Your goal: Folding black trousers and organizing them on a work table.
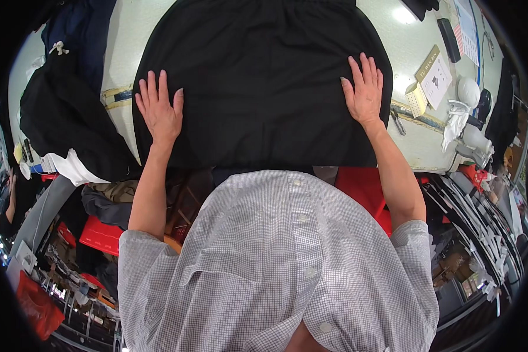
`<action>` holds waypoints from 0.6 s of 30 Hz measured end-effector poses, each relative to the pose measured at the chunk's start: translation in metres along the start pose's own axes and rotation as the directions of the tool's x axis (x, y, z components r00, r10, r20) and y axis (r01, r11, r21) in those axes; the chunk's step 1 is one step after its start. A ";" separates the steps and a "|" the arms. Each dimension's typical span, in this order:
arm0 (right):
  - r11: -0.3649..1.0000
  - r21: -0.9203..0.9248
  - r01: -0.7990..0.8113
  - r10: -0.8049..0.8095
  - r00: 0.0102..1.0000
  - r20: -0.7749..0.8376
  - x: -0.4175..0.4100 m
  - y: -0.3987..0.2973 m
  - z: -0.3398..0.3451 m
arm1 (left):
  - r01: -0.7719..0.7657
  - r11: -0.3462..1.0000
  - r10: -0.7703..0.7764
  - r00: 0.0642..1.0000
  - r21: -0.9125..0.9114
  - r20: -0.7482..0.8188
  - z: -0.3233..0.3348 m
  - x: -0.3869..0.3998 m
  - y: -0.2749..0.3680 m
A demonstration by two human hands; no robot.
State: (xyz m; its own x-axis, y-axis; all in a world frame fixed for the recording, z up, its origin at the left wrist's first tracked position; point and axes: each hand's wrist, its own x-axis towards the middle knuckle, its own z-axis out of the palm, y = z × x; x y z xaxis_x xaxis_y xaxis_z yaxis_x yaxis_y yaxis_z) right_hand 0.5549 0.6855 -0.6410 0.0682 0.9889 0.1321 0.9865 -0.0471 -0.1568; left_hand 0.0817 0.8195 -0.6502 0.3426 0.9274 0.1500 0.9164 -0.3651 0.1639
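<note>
A black garment [264, 97], with a gathered band at its far edge, lies spread over the pale worktable [416, 158] in front of me. My left hand [160, 108] rests palm down near the garment's left edge, its fingers apart. Flat near the right edge lies my right hand [364, 90], thumb spread from the fingers. Neither hand grips the cloth. Just right of the garment, below my right hand, is a small metal hand tool [397, 122], perhaps thread snips.
Bunched black cloth [70, 119] and navy fabric [86, 39] lie at left. At right are a printed card [434, 81], a yellow dotted box [416, 100], a black case [449, 40] and a white spray-gun-like device [477, 141]. Red stools [361, 185] stand under the table edge.
</note>
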 end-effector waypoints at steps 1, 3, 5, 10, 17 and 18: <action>1.000 -0.005 -0.004 0.004 1.000 0.005 0.000 -0.001 -0.001 | 0.004 1.000 -0.004 1.000 0.003 -0.001 0.000 0.000 0.000; 1.000 -0.008 -0.004 0.004 1.000 0.006 0.001 -0.001 -0.002 | -0.001 1.000 0.001 1.000 -0.011 -0.004 -0.001 0.001 0.000; 1.000 -0.016 -0.008 0.008 1.000 0.004 0.002 -0.001 -0.003 | 0.001 1.000 -0.001 1.000 -0.009 -0.011 -0.002 0.003 0.001; 1.000 -0.013 -0.010 0.010 1.000 0.005 0.006 -0.002 -0.012 | -0.004 1.000 0.004 1.000 -0.024 -0.009 -0.009 0.009 0.003; 0.969 0.233 -0.086 0.097 0.995 -0.036 0.048 0.005 -0.045 | 0.047 0.991 -0.053 0.998 -0.128 -0.046 -0.030 0.025 0.017; 0.975 0.218 -0.036 0.064 0.991 -0.119 0.066 0.007 -0.051 | 0.058 0.978 -0.071 0.996 -0.199 -0.060 -0.033 0.031 0.019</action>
State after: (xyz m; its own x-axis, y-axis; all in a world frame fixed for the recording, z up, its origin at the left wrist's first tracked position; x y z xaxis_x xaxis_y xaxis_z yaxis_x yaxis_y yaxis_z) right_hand 0.5740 0.7428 -0.5836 0.1480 0.9601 0.2372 0.9272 -0.0513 -0.3709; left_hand 0.1033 0.8385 -0.6103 0.2637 0.9445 0.1961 0.8750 -0.3198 0.3635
